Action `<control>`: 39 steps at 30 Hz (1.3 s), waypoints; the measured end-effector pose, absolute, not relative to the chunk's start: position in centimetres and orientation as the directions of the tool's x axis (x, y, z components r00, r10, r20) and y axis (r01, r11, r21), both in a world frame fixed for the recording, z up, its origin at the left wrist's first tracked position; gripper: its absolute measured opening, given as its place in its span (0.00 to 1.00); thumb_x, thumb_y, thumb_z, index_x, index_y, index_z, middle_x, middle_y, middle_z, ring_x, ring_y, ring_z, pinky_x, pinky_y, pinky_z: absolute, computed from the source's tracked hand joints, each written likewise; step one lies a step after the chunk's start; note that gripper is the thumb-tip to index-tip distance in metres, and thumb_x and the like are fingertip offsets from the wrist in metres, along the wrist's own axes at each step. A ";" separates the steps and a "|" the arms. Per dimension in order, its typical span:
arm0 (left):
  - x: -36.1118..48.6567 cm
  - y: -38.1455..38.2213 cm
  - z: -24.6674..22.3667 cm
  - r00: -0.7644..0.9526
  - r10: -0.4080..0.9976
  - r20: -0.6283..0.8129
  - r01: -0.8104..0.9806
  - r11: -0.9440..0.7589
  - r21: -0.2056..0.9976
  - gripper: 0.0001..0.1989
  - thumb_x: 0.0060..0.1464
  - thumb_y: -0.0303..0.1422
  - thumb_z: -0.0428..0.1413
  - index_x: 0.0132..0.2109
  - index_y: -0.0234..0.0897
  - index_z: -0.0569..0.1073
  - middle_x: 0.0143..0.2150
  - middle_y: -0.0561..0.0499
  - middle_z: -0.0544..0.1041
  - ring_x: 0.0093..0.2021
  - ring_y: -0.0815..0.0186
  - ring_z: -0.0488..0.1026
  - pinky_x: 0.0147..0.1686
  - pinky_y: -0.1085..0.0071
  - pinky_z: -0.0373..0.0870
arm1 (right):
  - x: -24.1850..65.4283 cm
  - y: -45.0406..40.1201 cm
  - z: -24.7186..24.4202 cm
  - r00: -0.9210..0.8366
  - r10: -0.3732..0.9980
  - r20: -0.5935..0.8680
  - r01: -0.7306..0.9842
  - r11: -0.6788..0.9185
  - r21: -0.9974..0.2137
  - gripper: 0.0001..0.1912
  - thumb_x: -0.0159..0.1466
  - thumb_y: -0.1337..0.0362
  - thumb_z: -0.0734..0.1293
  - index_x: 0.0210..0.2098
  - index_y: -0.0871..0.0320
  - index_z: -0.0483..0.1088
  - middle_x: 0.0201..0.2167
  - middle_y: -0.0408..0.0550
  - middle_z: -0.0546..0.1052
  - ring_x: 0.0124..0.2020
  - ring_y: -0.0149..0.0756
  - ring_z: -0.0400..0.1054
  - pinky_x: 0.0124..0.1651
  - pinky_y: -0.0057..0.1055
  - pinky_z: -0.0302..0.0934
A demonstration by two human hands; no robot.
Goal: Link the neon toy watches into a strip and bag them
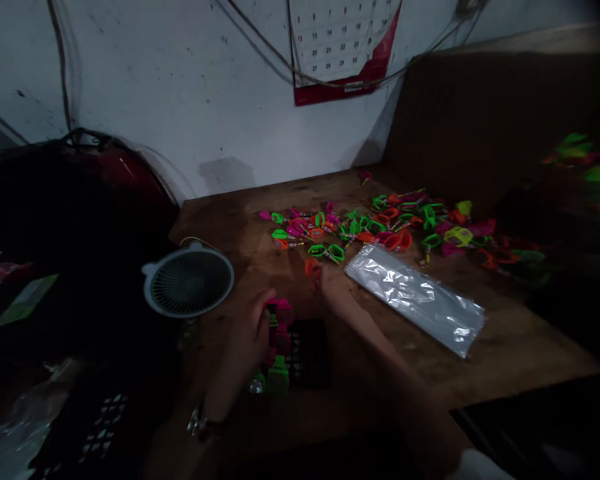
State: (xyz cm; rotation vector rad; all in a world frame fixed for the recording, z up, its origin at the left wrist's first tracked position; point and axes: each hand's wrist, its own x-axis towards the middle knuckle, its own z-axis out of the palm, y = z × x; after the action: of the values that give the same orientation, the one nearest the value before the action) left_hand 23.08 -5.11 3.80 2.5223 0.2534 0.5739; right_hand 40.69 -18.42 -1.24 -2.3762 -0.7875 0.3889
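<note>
My left hand (254, 330) is closed round the side of a row of pink and green watch-like plastic toys (281, 337). These toys are at the left side of a small black basket (310, 353); whether they rest on its rim or only in the hand I cannot tell. Farther forward, my right hand (330, 285) pinches an orange plastic toy (311, 267) just above the table. Beyond it lies a loose pile of green, orange, pink and yellow plastic toys (365, 223). Dim light and blur hide the fine detail of the fingers.
A clear plastic bag stack (420, 297) lies right of my right forearm on the wooden table (250, 233). A small round fan (193, 280) stands at the left edge. A cardboard panel (460, 120) borders the right; a calendar (343, 47) hangs on the wall.
</note>
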 end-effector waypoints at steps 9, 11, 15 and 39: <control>24.2 -6.1 2.8 0.962 0.135 0.236 0.067 -0.959 0.274 0.17 0.63 0.30 0.42 0.55 0.37 0.68 0.57 0.49 0.69 0.61 0.57 0.58 0.59 0.50 0.55 | 35.3 -19.5 -3.9 0.721 0.682 -0.123 -0.347 0.202 -0.916 0.38 0.48 0.61 0.72 0.57 0.58 0.58 0.44 0.52 0.76 0.37 0.36 0.72 0.43 0.33 0.65; 24.2 -6.1 2.7 0.959 0.143 0.245 0.071 -0.957 0.281 0.17 0.61 0.27 0.42 0.54 0.38 0.68 0.56 0.49 0.70 0.61 0.58 0.58 0.59 0.50 0.55 | 34.9 -18.0 -5.0 0.717 0.682 -0.144 -0.358 0.182 -0.916 0.24 0.45 0.60 0.74 0.40 0.61 0.71 0.38 0.50 0.78 0.35 0.37 0.72 0.43 0.33 0.65; 24.0 -6.0 2.7 0.954 0.155 0.256 0.069 -0.946 0.316 0.19 0.58 0.23 0.43 0.53 0.36 0.69 0.55 0.48 0.72 0.60 0.58 0.59 0.60 0.50 0.54 | 34.7 -16.6 -6.0 0.726 0.683 -0.082 -0.054 -0.063 -0.997 0.10 0.48 0.63 0.71 0.28 0.63 0.74 0.27 0.46 0.77 0.31 0.37 0.70 0.37 0.30 0.63; 24.5 -6.4 3.3 0.978 0.174 0.115 0.139 -0.955 0.263 0.31 0.50 0.19 0.45 0.61 0.40 0.62 0.60 0.49 0.66 0.64 0.54 0.53 0.60 0.48 0.52 | 37.4 -17.2 -3.6 0.444 0.896 -0.019 0.646 -0.334 -0.686 0.10 0.58 0.68 0.67 0.40 0.58 0.75 0.37 0.46 0.78 0.35 0.33 0.70 0.40 0.24 0.63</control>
State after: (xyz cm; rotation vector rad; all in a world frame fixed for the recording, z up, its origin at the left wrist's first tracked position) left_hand 24.48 -6.41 3.28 2.8692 0.2314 0.1997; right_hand 37.41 -17.21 -3.57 -2.0912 -1.2872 0.5344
